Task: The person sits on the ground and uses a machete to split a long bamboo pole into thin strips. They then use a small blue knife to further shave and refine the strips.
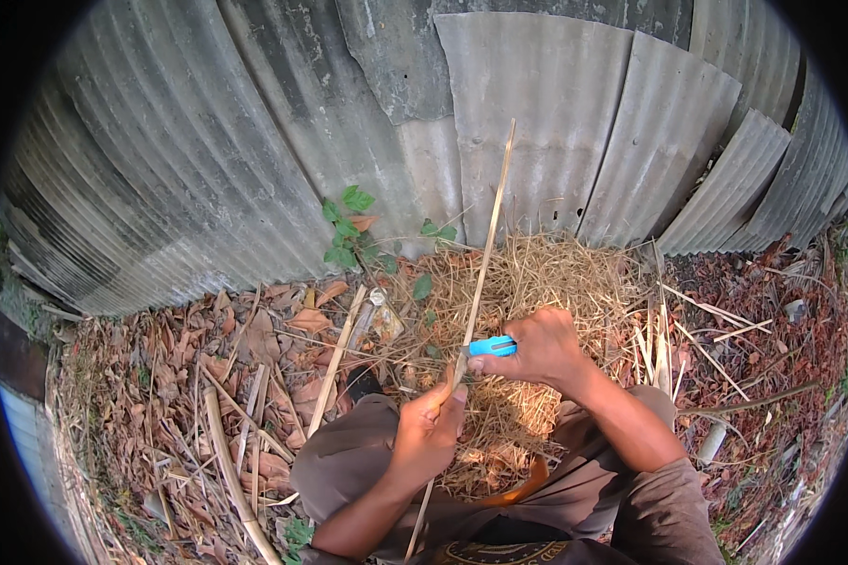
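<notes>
A long, thin bamboo strip [489,250] slants up and away from my lap, its far tip standing out before the grey sheets. My left hand [426,433] is closed around its lower part, with the tail end running down past my wrist. In my right hand [544,348] is a blue-handled utility knife [493,347], gripped with the fingers wrapped over the handle. The knife's front end lies against the strip just above my left thumb and fingers. Its blade is too small to make out.
Pale shavings [556,282] are heaped between my knees and the corrugated sheet wall [537,113]. Dry leaves [188,386] and bamboo pieces [228,452] cover the left ground; thin sticks [707,306] lie right. A leafy green plant [344,240] grows by the wall.
</notes>
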Demonstrator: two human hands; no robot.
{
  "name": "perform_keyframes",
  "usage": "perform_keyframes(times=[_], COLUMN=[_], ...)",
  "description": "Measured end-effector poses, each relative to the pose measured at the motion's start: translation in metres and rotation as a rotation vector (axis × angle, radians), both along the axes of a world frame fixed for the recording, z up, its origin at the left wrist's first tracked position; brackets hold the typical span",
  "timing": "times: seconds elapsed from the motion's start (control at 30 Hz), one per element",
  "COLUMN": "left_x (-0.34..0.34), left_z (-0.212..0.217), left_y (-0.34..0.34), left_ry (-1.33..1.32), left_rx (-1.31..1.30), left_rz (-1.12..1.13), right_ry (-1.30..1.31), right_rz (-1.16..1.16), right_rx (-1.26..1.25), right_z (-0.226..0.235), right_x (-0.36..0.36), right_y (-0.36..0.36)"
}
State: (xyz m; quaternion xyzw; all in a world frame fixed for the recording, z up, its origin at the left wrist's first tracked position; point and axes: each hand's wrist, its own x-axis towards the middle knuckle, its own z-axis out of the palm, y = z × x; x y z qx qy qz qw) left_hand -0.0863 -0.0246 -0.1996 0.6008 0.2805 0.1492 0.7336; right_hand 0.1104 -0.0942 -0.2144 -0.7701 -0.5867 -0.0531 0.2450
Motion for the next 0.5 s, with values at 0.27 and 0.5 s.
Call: perform_keyframes(times=[0.27, 0.5], left_x=[0.0, -0.015], left_z=[-0.01, -0.014], left_y=[-0.004, -0.006], left_ry=[0.042, 0.138], left_rx=[0.385, 0.52], left_rz=[-0.051, -0.099], right_ry=[0.108, 0.104], right_rz=[-0.304, -0.171], right_rx=[-0.12, -0.142], right_z=[-0.005, -0.009], right_x=[0.042, 0.034], right_y=[0.016, 0.0])
